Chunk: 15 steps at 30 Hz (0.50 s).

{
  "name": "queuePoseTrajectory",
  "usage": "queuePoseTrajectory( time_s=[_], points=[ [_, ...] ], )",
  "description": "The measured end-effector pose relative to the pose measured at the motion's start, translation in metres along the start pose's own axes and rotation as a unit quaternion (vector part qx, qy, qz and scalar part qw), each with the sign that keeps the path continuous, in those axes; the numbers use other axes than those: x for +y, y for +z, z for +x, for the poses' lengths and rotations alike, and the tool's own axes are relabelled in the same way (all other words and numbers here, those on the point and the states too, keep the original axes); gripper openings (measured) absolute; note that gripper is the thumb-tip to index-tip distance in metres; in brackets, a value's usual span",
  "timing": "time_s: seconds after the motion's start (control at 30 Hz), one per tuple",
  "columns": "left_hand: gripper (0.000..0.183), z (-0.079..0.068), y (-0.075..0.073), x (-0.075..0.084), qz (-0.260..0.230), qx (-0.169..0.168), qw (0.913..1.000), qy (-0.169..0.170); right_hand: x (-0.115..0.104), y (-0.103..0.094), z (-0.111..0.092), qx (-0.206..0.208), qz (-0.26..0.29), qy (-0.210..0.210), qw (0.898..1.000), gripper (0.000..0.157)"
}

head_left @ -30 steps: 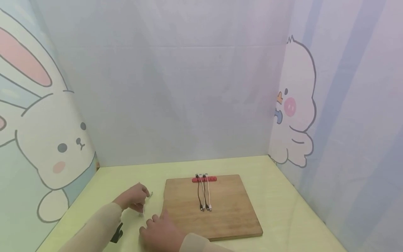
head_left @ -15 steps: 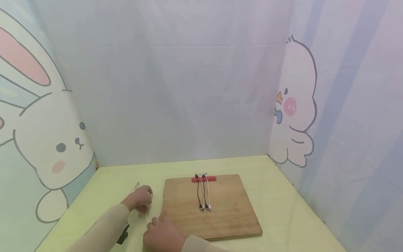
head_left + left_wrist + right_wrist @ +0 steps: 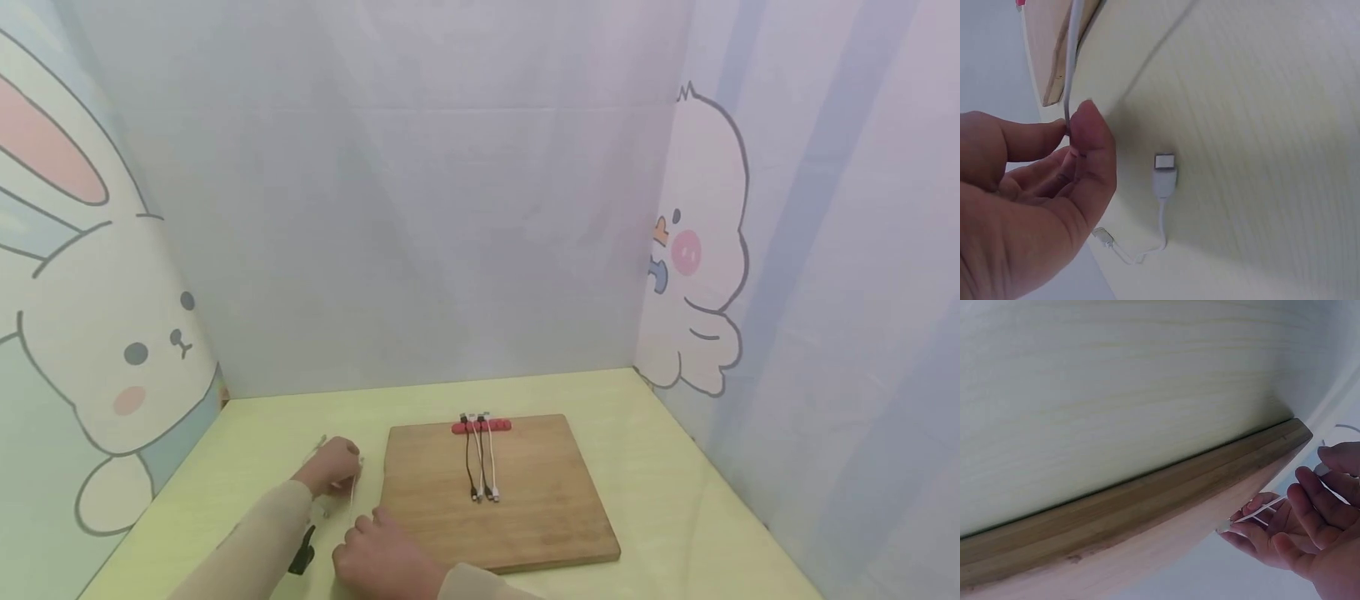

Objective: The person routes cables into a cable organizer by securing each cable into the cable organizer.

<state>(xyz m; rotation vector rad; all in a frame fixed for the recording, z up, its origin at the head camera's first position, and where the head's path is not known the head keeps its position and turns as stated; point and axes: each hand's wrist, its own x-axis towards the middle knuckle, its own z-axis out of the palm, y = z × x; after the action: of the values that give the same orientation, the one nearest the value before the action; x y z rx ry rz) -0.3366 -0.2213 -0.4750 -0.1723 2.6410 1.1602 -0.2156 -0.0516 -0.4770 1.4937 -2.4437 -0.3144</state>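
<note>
My left hand (image 3: 333,464), left of the wooden board, pinches a white USB cable (image 3: 1072,56) between thumb and index finger. The cable runs from there toward my right hand (image 3: 386,557) at the board's near left corner. In the right wrist view, the right fingers pinch a small pale end (image 3: 1322,469), and another white plug (image 3: 1224,526) sticks out of the left hand. A second white cable lies on the table under the left hand, its USB plug (image 3: 1164,179) and smaller plug (image 3: 1103,236) showing.
On the wooden board (image 3: 540,492) a red cable holder (image 3: 505,425) lies along the far edge. Several black and white cables (image 3: 492,467) sit side by side in it, hanging toward me. A black strap-like piece (image 3: 302,557) is at my left wrist. Curtained walls surround the yellow table (image 3: 660,500).
My left hand has shifted slightly right and turned, still holding the cable, which now stretches straighter between the hands. The right hand stays near the board's corner. The head view has turned slightly.
</note>
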Motion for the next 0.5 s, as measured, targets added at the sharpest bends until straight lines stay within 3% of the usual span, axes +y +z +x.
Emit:
queuePoseTrajectory(
  time_s=[0.27,0.5],
  points=[
    [0.045,0.001,-0.003,0.002,-0.022,0.011,0.9997,0.001,0.005,0.002,-0.004,0.024,-0.027,0.012,0.999,0.02],
    [0.022,0.003,-0.003,0.009,0.016,0.051,0.9976,0.044,0.01,-0.001,-0.012,0.03,-0.039,0.025,0.998,0.019]
  ],
)
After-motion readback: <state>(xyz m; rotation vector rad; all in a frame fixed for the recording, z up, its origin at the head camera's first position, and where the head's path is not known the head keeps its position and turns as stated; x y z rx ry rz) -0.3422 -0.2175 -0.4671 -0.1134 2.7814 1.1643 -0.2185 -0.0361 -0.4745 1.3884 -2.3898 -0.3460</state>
